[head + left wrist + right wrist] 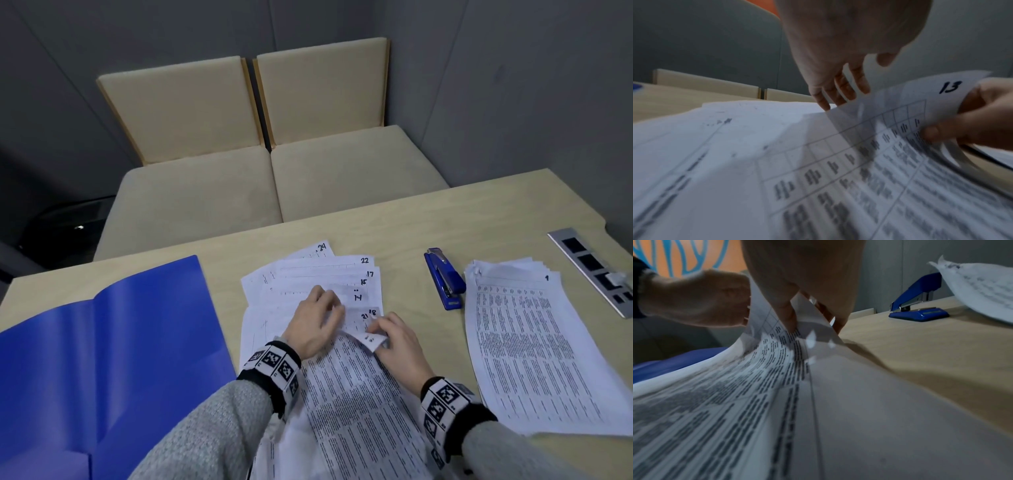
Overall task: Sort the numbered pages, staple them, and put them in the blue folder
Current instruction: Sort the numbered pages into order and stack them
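still sorting: the right hand [397,342] pinches the corner of page 13 [949,86] off the fanned pages [308,284] mid-tabletop, the left hand [317,320] lies flat on them, and next it likely joins the sorted stack [527,342] near the right edge.

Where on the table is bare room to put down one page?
Bare wood lies beyond the fanned pages, toward the table's far edge, and in strips either side of the stapler. The open blue folder, both hands and the right stack crowd the near side.
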Motion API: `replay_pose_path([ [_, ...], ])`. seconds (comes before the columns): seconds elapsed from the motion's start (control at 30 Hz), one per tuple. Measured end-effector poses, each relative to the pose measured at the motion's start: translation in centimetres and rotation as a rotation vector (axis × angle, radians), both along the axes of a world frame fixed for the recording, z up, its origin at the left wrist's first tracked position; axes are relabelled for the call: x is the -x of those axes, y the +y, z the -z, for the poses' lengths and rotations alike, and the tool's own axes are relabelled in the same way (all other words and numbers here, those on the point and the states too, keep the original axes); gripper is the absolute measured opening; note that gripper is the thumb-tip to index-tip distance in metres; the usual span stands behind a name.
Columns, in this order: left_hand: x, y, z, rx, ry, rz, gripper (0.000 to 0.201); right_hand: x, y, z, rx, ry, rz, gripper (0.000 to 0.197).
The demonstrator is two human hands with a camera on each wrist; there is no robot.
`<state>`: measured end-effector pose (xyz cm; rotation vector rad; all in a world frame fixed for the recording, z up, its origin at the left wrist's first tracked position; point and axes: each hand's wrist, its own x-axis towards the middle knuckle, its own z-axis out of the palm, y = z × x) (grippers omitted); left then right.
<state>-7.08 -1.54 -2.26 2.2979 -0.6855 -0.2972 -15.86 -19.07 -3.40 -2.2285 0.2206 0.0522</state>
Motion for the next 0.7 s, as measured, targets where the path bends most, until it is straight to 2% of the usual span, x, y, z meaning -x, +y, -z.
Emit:
replay_pose_path([
  [0.07,-0.7,-0.7,-0.4,0.079,0.036,-0.097,0.025,0.1,0.1,0.0,-0.011,0.002,0.002,0.009],
  [0.13,-1.9,-1.4,-0.6,0.008,0.036,-0.130,0.024,0.1,0.1,0.1,-0.016,0.004,0.004,0.010],
  [0.2,-3.1,-1.9,-0.5,-0.129,0.058,-0.097,0.035,0.0,0.1,0.3,-0.025,0.015,0.004,0.011],
  [0.27,-3.9,-2.1,-0.5,-0.228,0.064,-0.047,0.032,-0.1,0.1,0.4,-0.033,0.020,0.008,0.011],
  [0.43,-5.4,-2.0,-0.9,-0.314,0.004,-0.008,0.014,-0.1,0.2,0.2,-0.076,0.019,0.014,0.009],
  [0.57,-6.4,-2.0,-1.2,-0.449,0.025,0.102,0.018,-0.2,0.1,0.4,-0.080,0.013,0.012,0.010],
  [0.7,-7.5,-1.6,-1.8,-0.488,0.102,0.152,0.018,0.1,-0.1,0.5,-0.063,0.001,-0.004,0.014],
])
